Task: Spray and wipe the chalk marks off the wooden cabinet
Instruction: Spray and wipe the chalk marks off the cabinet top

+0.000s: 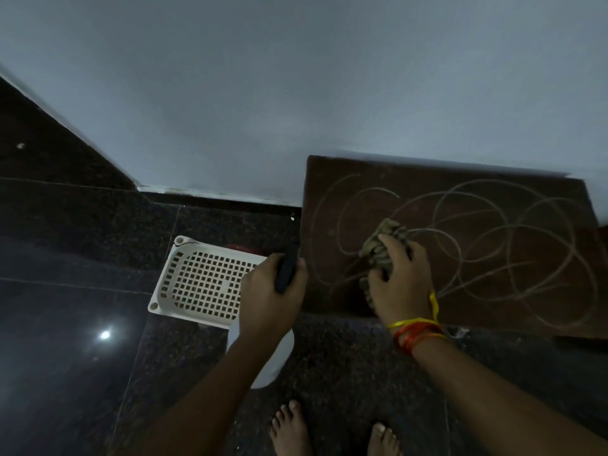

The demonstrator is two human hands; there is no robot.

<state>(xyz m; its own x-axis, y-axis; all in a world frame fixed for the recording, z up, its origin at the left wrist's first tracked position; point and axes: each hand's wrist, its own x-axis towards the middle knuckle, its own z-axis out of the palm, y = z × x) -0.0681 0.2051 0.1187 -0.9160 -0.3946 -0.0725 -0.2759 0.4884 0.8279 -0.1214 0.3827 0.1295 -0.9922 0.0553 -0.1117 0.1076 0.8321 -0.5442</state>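
Right hand (399, 284) scrunches cloth (383, 248), presses it on wood cabinet top (460, 179), right side by wall. Chalk loops (493, 225) all over top, not wiped yet. Left hand (269, 297) wraps spray bottle (263, 360) by dark top, just left of cabinet. Cloth soft, light, squishy: hold bunched w/ whole hand. Bottle prob light, smooth: hold neck, finger on trigger.

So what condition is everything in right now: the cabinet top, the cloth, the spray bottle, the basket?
Cabinet top: covered in looping chalk marks, mostly unwiped.
Cloth: bunched, pressed on the cabinet by the right hand.
Spray bottle: gripped by the left hand, beside the cabinet.
Basket: on the floor, looks empty.
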